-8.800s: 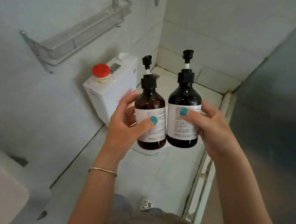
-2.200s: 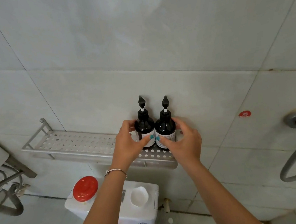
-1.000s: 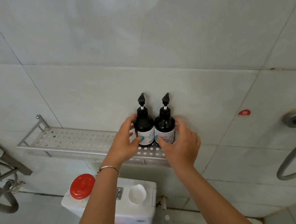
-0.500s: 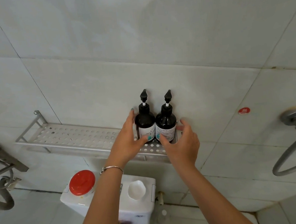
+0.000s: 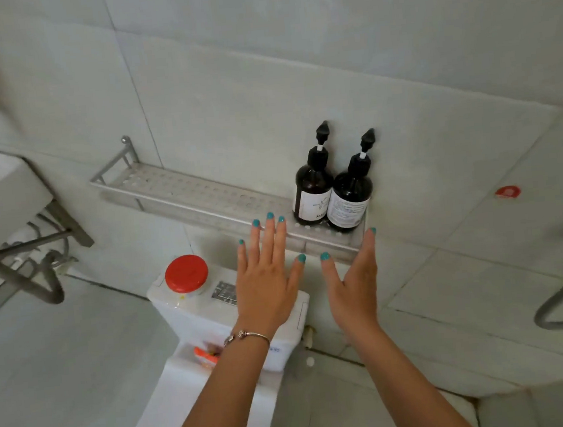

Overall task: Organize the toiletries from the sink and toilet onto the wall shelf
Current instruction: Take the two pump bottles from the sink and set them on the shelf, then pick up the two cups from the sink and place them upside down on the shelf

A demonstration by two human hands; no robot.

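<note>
At the right end of the perforated metal wall shelf (image 5: 199,197) stand two dark amber pump bottles, touching each other, each with a white label and a black pump. The left pump bottle (image 5: 311,189) and the right pump bottle (image 5: 352,199) stand upright, long axes vertical, tops tipped slightly rightward. Below the shelf's front rail, the left hand (image 5: 266,280) and right hand (image 5: 355,285) hover with fingers straight, holding nothing. A red-lidded jar (image 5: 186,273) sits on the toilet tank (image 5: 193,311).
</note>
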